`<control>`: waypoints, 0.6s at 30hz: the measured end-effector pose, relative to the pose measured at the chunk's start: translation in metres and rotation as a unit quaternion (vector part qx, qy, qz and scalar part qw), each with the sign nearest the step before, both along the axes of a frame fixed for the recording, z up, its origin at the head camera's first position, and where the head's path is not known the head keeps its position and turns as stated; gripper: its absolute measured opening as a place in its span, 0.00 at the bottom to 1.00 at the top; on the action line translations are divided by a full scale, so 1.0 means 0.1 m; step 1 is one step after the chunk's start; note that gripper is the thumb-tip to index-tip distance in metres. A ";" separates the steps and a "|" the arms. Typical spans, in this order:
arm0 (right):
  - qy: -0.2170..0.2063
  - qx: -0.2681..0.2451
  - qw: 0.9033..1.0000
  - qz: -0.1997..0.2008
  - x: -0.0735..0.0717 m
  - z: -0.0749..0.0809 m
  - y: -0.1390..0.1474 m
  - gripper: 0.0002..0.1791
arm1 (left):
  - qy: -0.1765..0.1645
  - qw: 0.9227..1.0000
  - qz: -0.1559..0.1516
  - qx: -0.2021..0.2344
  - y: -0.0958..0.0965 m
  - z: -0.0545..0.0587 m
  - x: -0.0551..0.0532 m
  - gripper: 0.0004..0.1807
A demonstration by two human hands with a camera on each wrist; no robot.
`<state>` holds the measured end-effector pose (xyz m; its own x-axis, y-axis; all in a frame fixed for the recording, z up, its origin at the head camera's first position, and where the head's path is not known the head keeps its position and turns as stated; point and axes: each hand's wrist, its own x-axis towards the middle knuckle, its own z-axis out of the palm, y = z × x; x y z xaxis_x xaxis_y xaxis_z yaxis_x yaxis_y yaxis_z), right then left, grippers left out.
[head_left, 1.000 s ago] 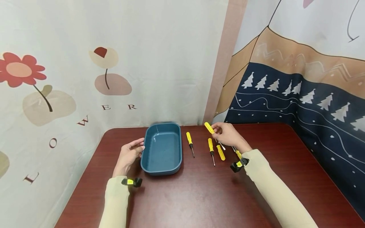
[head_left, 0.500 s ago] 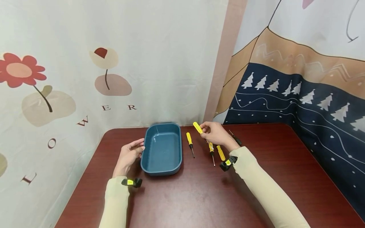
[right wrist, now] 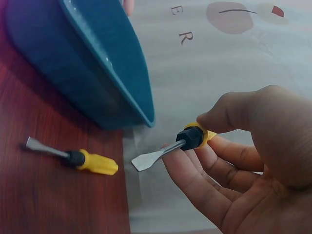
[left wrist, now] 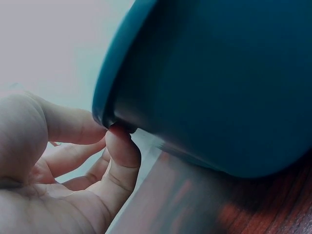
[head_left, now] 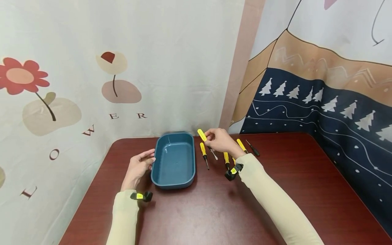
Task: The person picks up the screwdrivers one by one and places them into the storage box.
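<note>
Long pale-cream sleeves (head_left: pixel 269 190) are worn with black wrist cameras (head_left: pixel 147 196) (each bearing a bright yellow patch (head_left: pixel 140 196)).

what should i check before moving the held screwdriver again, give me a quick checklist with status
1. Held screwdriver gripped by the right hand: ok.
2. Left hand pinching the rim of the blue bin: ok.
3. Blue bin standing open side up: ok.
4. Held screwdriver over the blue bin: not ok, it is to the right of it.
5. Screwdrivers under the right arm fully visible: not ok, partly hidden.
6. Grip firm enough: cannot tell.
</note>
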<state>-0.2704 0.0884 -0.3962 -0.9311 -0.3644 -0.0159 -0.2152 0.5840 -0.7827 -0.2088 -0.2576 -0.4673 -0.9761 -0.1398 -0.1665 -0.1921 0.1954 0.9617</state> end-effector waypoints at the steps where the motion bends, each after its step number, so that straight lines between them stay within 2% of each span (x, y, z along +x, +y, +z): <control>1: -0.003 -0.003 1.000 0.001 0.00 0.00 -0.02 0.17 | -0.001 1.000 0.001 0.002 0.00 0.00 0.00 0.24; 10: -0.043 -0.051 0.998 -0.007 -0.03 0.02 -0.23 0.15 | -0.004 1.000 0.009 0.016 0.00 -0.02 -0.01 0.24; 18: -0.054 -0.056 0.997 -0.014 -0.07 0.04 -0.41 0.16 | -0.001 1.000 0.006 0.011 -0.01 -0.03 -0.01 0.24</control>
